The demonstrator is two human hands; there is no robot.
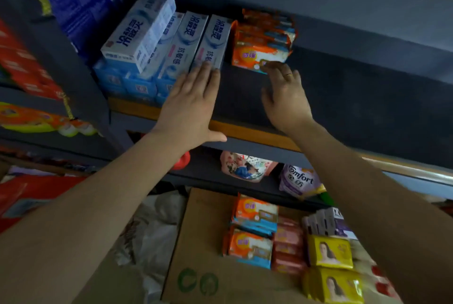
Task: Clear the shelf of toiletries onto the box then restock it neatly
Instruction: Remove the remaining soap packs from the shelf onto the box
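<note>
Restocking soap and toothpaste on the shelf (pixel 355 97).

Orange soap packs (pixel 262 41) stacked mid-shelf, toward the back, fingertips of right hand (pixel 285 97) loosely curled against the lowest pack's front, firm grip not clear. Just left, toothpaste boxes (pixel 196 41) in a row, left hand (pixel 190 107) flat, fingers straight, pressing the rightmost box's end. Below, cardboard box (pixel 203 242) carrying more orange packs, pink bars (pixel 288 247), yellow soap packs (pixel 331 252) near its right edge.

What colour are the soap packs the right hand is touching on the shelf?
Mostly orange, with white and blue patches, on the soap packs; seen in the head view.
</note>
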